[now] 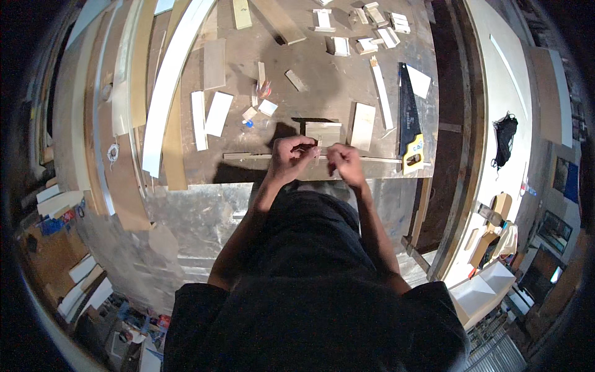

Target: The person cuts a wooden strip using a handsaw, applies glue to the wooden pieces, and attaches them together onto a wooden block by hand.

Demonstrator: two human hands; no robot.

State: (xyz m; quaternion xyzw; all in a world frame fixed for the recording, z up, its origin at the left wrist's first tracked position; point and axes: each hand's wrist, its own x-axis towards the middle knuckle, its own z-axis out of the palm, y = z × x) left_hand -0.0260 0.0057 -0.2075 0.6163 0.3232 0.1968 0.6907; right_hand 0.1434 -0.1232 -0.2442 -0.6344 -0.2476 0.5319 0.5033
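A worn brown wooden table (322, 93) carries offcuts and a black handsaw with yellow handle (409, 121). At its near edge lies a long thin wooden strip (248, 156). The left hand (290, 158) and right hand (344, 162) are both clenched, pinching this strip.

A woodworking workshop is shown: a worn workbench (322, 80) strewn with wood offcuts (362, 126), a handsaw (409, 118) laid alongside.
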